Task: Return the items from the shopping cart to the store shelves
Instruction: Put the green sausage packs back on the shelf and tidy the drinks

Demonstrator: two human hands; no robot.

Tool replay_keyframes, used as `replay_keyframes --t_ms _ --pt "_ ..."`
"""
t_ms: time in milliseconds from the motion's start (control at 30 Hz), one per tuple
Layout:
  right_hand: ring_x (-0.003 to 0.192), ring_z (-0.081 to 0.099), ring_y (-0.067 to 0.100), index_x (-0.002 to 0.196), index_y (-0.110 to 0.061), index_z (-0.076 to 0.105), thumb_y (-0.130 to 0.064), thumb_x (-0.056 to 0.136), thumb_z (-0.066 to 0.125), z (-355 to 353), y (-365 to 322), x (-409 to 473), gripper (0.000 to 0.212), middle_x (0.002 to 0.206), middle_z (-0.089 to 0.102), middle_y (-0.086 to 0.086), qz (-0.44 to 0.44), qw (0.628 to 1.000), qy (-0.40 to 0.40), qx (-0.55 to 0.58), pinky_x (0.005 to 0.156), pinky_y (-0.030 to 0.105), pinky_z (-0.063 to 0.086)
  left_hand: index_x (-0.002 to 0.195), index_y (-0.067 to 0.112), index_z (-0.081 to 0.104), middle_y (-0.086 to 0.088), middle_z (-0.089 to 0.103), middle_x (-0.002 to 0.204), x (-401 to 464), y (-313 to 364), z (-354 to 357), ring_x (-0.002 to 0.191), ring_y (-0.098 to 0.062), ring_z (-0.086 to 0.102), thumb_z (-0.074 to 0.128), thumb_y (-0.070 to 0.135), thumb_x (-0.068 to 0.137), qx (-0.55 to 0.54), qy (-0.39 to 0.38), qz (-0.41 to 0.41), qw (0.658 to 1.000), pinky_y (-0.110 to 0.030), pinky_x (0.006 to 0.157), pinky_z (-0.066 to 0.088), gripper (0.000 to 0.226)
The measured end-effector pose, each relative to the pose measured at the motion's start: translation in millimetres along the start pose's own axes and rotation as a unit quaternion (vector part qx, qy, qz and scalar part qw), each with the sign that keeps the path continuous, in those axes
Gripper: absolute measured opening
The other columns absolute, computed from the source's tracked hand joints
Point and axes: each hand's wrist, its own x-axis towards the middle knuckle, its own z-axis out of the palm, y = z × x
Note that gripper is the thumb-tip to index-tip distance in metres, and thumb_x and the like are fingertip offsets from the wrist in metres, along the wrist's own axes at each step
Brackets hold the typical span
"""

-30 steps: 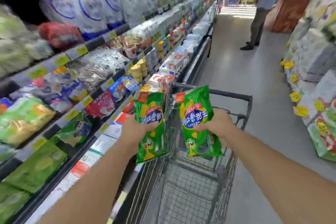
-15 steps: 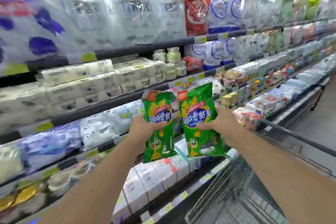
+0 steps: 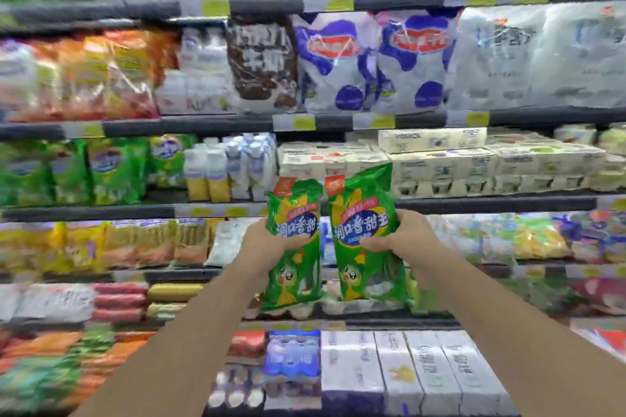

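I hold two matching green snack bags with yellow corn pictures upright, side by side, in front of the store shelves. My left hand (image 3: pixel 262 245) grips the left green bag (image 3: pixel 294 267) at its middle. My right hand (image 3: pixel 403 237) grips the right green bag (image 3: pixel 364 264) from its right side. Both bags hang at the height of the third and fourth shelf (image 3: pixel 491 203). The shopping cart is out of view.
The shelving fills the whole view. Blue-and-white bags (image 3: pixel 338 64) sit on an upper shelf, cream cartons (image 3: pixel 474 162) to the right, similar green bags (image 3: pixel 108 169) at the left, white boxes (image 3: pixel 406 366) on the bottom shelf.
The view has swung left from the aisle and cart to face the shelves head-on. Both hands keep their bags, held close together; the cart has dropped out of sight.
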Motion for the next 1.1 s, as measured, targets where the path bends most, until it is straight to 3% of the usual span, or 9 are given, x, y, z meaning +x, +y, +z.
replay_keyframes --t_ms 133,267,400,600,800,867,967,1033,1100 --pt "0.085 0.075 0.028 0.097 -0.010 0.071 -0.007 0.063 0.092 104.2 -24.8 20.4 0.040 0.088 0.078 0.007 -0.009 0.998 -0.068 -0.002 0.078 0.049 0.062 0.092 0.018 0.065 -0.005 0.072 0.094 0.8 -7.6 -102.6 0.088 -0.022 0.070 0.092 0.016 0.065 -0.002 0.072 -0.016 0.997 -0.043 0.082 0.058 0.038" --pt "0.083 0.075 0.029 0.090 -0.009 0.073 -0.003 0.060 0.093 190.9 -42.6 32.0 0.036 0.086 0.079 0.009 -0.032 0.992 -0.119 0.000 0.077 0.049 0.062 0.097 0.017 0.064 -0.002 0.069 0.106 2.4 -13.0 -181.7 0.094 -0.020 0.065 0.086 0.012 0.073 -0.008 0.144 -0.016 0.989 -0.033 0.076 0.052 0.033" --pt "0.074 0.073 0.020 0.083 -0.014 0.069 0.001 0.065 0.089 247.1 -54.5 47.8 0.031 0.083 0.077 0.007 -0.049 0.984 -0.168 0.009 0.064 0.035 0.060 0.144 0.005 0.040 -0.003 0.048 0.135 14.9 -21.3 -230.3 0.132 -0.033 0.044 0.085 0.012 0.075 -0.044 0.193 -0.027 0.980 -0.047 0.107 0.039 0.082" --pt "0.085 0.073 0.025 0.096 -0.007 0.069 0.000 0.064 0.089 290.7 -64.6 94.0 0.039 0.092 0.077 0.010 -0.048 0.976 -0.210 0.007 0.073 0.040 0.059 0.103 0.011 0.047 0.008 0.054 0.089 49.2 -23.9 -258.0 0.100 -0.017 0.052 0.077 0.004 0.081 -0.064 0.205 -0.025 0.976 -0.043 0.102 0.037 0.038" --pt "0.087 0.075 0.028 0.096 -0.008 0.070 -0.001 0.065 0.089 319.3 -82.2 135.7 0.037 0.092 0.078 0.010 -0.054 0.969 -0.241 0.017 0.078 0.045 0.061 0.099 0.012 0.064 -0.007 0.072 0.103 103.2 -11.5 -269.4 0.098 -0.026 0.065 0.082 0.006 0.076 -0.045 0.234 -0.021 0.971 -0.039 0.082 0.049 0.030" --pt "0.088 0.075 0.029 0.094 -0.009 0.071 0.000 0.065 0.089 327.0 -88.5 150.0 0.035 0.091 0.078 0.010 -0.059 0.966 -0.249 0.024 0.081 0.047 0.061 0.115 0.009 0.062 -0.007 0.070 0.116 118.3 -4.1 -271.7 0.109 -0.029 0.063 0.090 0.018 0.067 -0.051 0.228 -0.011 0.972 -0.046 0.095 0.047 0.057" --pt "0.087 0.075 0.030 0.093 -0.009 0.071 0.002 0.065 0.088 338.3 -92.9 165.9 0.035 0.091 0.078 0.010 -0.055 0.966 -0.249 0.039 0.082 0.049 0.060 0.141 0.013 0.045 -0.008 0.057 0.139 161.8 -24.0 -296.5 0.123 -0.032 0.056 0.096 0.055 0.018 -0.049 0.219 0.001 0.974 -0.058 0.103 0.042 0.139" --pt "0.086 0.075 0.029 0.092 -0.009 0.071 0.003 0.064 0.088 344.9 -92.4 171.2 0.035 0.090 0.078 0.009 -0.048 0.968 -0.242 0.047 0.081 0.049 0.060 0.144 0.015 0.041 -0.008 0.049 0.147 176.4 -26.3 -306.3 0.128 -0.034 0.051 0.096 0.057 0.015 -0.053 0.208 -0.013 0.977 -0.059 0.105 0.039 0.146" --pt "0.084 0.074 0.027 0.091 -0.010 0.070 0.004 0.064 0.088 351.9 -93.5 174.9 0.034 0.088 0.078 0.008 -0.041 0.970 -0.231 0.055 0.078 0.045 0.060 0.151 0.015 0.031 -0.006 0.037 0.154 173.0 -8.7 -301.5 0.137 -0.036 0.040 0.097 0.043 0.044 -0.047 0.191 -0.029 0.980 -0.059 0.112 0.030 0.128"
